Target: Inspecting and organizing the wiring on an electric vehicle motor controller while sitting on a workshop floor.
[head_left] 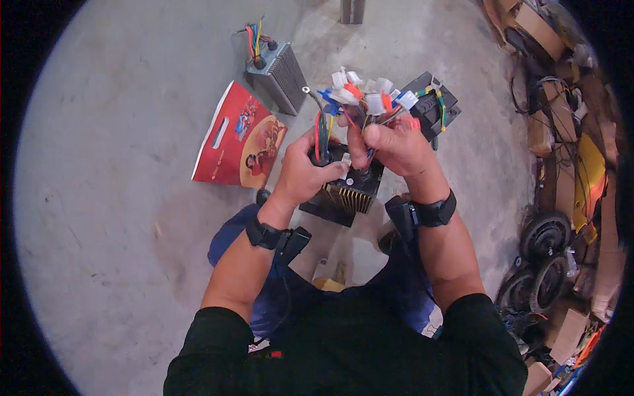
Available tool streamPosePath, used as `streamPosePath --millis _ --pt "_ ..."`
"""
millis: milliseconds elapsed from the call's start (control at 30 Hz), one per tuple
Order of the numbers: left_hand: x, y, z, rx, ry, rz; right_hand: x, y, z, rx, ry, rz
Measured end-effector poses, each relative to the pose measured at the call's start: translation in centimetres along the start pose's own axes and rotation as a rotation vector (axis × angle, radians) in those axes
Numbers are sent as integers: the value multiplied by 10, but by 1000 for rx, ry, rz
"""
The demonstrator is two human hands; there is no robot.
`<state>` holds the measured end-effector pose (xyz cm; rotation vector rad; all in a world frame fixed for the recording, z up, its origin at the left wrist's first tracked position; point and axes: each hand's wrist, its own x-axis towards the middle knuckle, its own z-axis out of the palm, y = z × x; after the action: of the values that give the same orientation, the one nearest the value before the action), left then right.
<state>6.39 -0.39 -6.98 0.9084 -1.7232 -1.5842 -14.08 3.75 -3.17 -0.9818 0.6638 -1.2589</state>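
A black finned controller box (360, 193) with a wire harness is in front of me. My left hand (302, 173) is closed around its left end, thumb across the top, beside thick red, green and black leads (321, 135). My right hand (401, 146) is closed on the bundle of thin coloured wires rising from the box. White, blue and orange plug connectors (374, 100) fan out above my fingers. One black lead with a ring terminal (306, 90) sticks up at the left. My fingers partly hide the box top.
A grey finned controller box (281, 76) with loose leads stands beyond a red carry bag (231, 148). Another black unit (436, 99) lies on the concrete floor behind my right hand. Along the right edge are cardboard pieces (558, 142), cables and black wheels (546, 236).
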Motion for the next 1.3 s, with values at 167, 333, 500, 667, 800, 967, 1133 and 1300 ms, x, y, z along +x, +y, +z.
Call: streamPosePath --millis 167,333,500,667,800,967,1133,1300 --pt "1 -4 2 77 33 30 -14 -9 -6 -65 144 14" --pt "4 -6 4 197 107 46 -14 -3 0 92 265 40" --pt "11 -11 8 162 45 13 -17 8 5 128 373 4" --pt "17 -6 -5 9 -19 -24 -14 17 19 219 378 10" --pt "24 16 -13 -193 -53 -111 -15 21 21 338 301 51" --pt "21 10 -13 -289 19 -28 -10 23 28 264 414 -17" --pt "15 22 -13 -239 9 -4 -11 22 25 252 415 48" --pt "13 16 -15 -269 -42 10 -13 25 24 251 377 81"
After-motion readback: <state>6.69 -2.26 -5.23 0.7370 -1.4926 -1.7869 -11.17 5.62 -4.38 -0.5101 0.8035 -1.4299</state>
